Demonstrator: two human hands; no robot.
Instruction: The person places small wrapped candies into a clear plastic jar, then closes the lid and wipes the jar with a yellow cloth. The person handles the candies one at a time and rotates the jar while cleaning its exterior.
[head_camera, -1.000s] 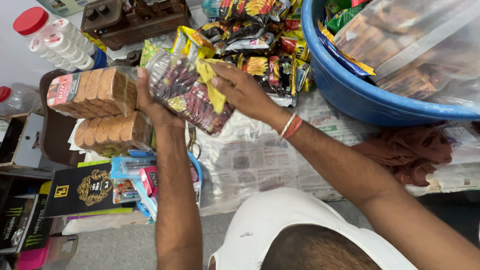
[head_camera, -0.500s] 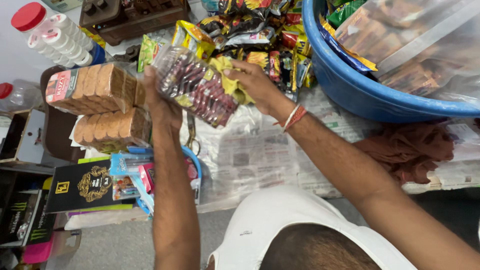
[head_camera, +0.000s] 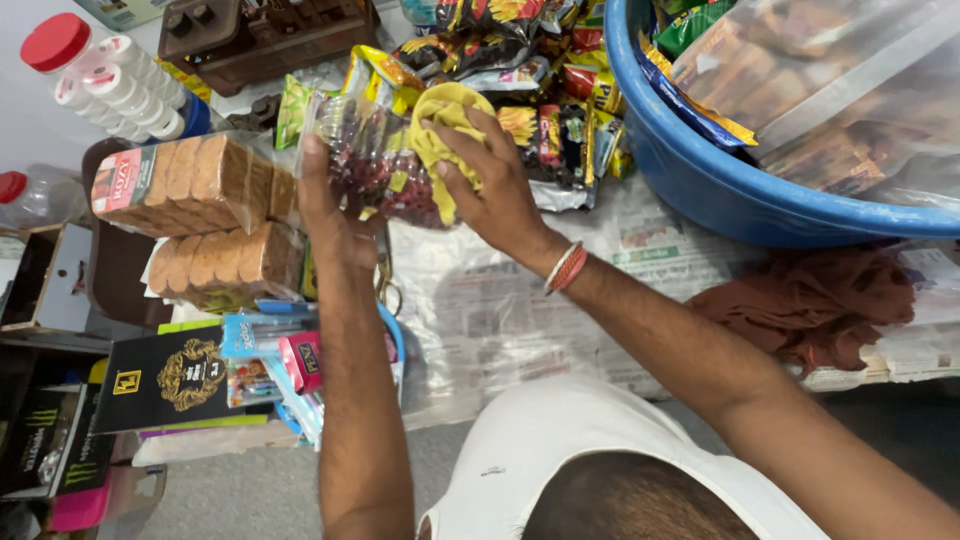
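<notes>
Head view, left hand (head_camera: 330, 215) gripping clear sweets packet (head_camera: 375, 165), right hand (head_camera: 490, 190) pressing yellow cloth (head_camera: 440, 120)

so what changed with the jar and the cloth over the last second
The left hand has lifted the clear jar a little farther from the body. The right hand shifted the yellow cloth up over the jar's top end. Both grips held; the biscuit packs and blue tub stayed put.

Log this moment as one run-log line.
left hand: holds clear packet of dark sweets | right hand: presses yellow cloth on packet | nearby: biscuit packs, blue tub, newspaper
</notes>
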